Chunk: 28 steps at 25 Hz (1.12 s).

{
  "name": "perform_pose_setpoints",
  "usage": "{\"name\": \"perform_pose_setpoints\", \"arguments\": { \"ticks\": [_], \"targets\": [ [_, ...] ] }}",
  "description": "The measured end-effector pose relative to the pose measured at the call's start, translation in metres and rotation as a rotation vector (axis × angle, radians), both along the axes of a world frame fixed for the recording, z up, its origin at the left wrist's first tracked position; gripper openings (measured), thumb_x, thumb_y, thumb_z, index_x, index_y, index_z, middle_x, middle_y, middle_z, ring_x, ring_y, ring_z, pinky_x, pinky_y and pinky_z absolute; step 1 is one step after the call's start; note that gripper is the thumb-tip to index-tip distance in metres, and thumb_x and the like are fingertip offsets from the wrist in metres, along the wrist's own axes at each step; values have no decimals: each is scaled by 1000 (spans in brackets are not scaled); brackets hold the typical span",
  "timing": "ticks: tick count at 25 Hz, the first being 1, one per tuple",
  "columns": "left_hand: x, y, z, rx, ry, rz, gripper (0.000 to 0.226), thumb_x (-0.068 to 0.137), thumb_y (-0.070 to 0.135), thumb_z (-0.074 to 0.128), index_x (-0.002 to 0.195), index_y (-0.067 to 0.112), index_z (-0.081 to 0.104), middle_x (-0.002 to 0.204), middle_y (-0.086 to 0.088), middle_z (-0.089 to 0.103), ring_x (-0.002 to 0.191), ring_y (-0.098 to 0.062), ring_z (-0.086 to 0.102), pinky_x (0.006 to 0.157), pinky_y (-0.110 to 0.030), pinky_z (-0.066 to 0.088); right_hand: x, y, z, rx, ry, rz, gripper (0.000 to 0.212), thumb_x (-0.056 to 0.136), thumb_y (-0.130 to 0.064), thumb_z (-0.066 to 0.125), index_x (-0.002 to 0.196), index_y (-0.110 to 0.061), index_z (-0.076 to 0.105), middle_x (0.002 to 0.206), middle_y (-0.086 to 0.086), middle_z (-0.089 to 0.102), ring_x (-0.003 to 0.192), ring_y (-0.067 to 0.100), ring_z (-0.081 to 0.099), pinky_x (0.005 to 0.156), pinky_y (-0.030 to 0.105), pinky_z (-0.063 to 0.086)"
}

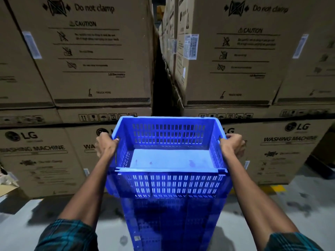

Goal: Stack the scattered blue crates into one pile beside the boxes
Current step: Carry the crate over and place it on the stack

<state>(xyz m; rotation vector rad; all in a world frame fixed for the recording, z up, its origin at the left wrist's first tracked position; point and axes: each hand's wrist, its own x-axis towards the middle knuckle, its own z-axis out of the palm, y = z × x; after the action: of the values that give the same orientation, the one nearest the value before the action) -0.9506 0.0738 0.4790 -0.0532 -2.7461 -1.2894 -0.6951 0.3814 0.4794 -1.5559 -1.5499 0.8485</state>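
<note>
Hands on the top crate (168, 156): left hand (107, 144) curled over its left rim, right hand (233, 144) curled over its right rim, fingers wrapped round the edge on both sides. Grip looks symmetric; neither hand is nearer than the other.

Top crate sits over the pile (172, 223) of blue crates, which stands on the floor (272, 205) just in front of the boxes (90, 69). Crate is directly ahead of the person, between the forearms, open side up, nothing inside. Long axis runs left to right, in line with the pile below, as far as visible.

Key relation: near wall of the top crate overhangs the pile slightly toward the person. Cannot tell whether it is fully seated or held just above the crate beneath; the joint is in shadow.

Judgement: the step in hand is seating this crate. The next move probably needs a straight-down settle, perhaps a small push toward the boxes to square the edges.

Risk: a skewed corner would leave the pile leaning.
</note>
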Motion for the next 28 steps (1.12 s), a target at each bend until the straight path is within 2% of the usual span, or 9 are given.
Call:
{"name": "perform_pose_setpoints", "arguments": {
  "ticks": [3,5,8,14,19,23,26,28],
  "targets": [
    [-24,27,-2,-9,-19,-2,24,82,25,78,101,11,75,93,-16,73,86,-31,68,68,-36,51,-24,30,0,-10,-2,17,28,78,-12,69,102,-25,77,110,11,72,100,35,67,81,33,50],
    [-39,42,-4,-39,-27,8,22,83,23,77,100,8,74,94,-18,72,88,-32,67,67,-34,46,-39,48,-1,-15,-40,32,29,79,-12,69,104,-26,76,114,12,71,104,36,67,86,35,51],
    [-52,60,-5,-84,-35,-2,22,85,22,76,97,4,72,87,-16,68,77,-30,61,61,-33,42,-55,64,-4,-22,-74,61,30,82,-10,67,106,-26,75,117,12,70,107,36,65,88,36,50],
    [-72,72,-9,-172,-64,-22,26,86,25,74,96,2,70,100,-22,70,90,-37,65,70,-38,47,-66,77,-11,34,-217,93,35,88,-5,61,116,-23,70,121,14,65,110,37,61,85,38,45],
    [-63,57,-24,-201,-72,-52,26,85,24,73,95,1,68,99,-22,69,96,-40,65,71,-38,46,-57,80,-14,37,-275,52,30,88,-9,64,112,-26,72,118,12,68,106,38,65,85,41,51],
    [-57,51,-23,-206,-39,-80,21,87,21,68,94,1,67,99,-21,68,92,-39,64,70,-39,47,-50,67,-17,66,-312,65,32,91,-12,62,119,-27,70,122,13,66,110,38,63,89,41,50],
    [-50,52,-21,-267,41,-90,23,91,19,63,103,-1,64,109,-25,67,102,-43,63,81,-46,50,-49,56,-16,133,-418,144,30,92,-13,58,119,-22,68,119,17,67,111,38,62,94,42,44],
    [-44,54,-20,-309,87,-100,22,94,16,59,108,-2,63,112,-26,66,105,-43,63,83,-46,50,-48,51,-15,160,-467,191,28,90,-12,57,115,-19,69,115,18,67,113,37,60,99,42,38]
  ]
}}
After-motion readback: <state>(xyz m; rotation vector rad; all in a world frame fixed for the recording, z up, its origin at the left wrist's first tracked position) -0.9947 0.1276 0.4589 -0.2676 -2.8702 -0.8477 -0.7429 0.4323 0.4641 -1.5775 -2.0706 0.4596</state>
